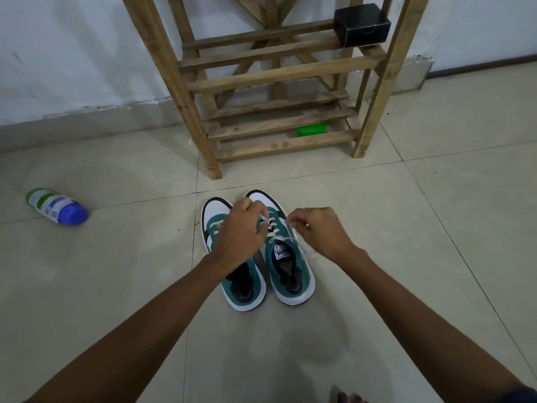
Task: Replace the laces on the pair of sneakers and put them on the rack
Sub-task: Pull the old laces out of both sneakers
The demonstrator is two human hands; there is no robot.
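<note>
1. Sneakers, teal and white, stand side by side on the floor tiles [377, 286] before a wooden rack [270, 74].
2. Left hand [241, 231] pinches the white lace [271, 228] on the right sneaker [286, 257], hiding much of the left sneaker [238, 286].
3. Right hand [318, 229] pinches the lace's other end, beside the shoe.
4. Best pull both ends evenly, eyelet by eyelet.

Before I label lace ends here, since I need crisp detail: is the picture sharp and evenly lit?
Head view: the light is dim and soft; the right hand and the lace it pinches are slightly blurred; the wide lens splays the rack posts; the bottom edge is smeared.
</note>
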